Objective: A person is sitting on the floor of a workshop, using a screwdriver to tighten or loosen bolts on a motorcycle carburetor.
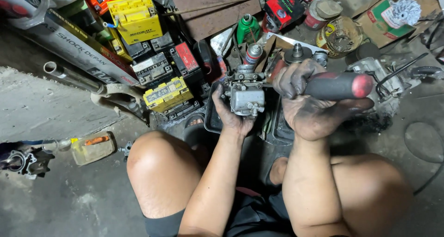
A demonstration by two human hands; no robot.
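Note:
My left hand [230, 116] grips a grey metal carburetor [245, 93] from below and holds it above a black tray [213, 121]. My right hand [310, 105], smeared with black grease, is shut on a screwdriver's black handle with a red end [340, 85]. The handle points right; its shaft runs left toward the carburetor and is hidden behind my fingers. My bare knees frame the bottom of the view.
Yellow and black batteries [152, 66] are piled at upper left beside long cardboard boxes [69, 45]. Spray cans [252, 53], a green bottle [248, 28], tins [340, 36] and an engine part [384, 77] crowd the back. A plastic bottle [92, 147] lies on the concrete floor at left.

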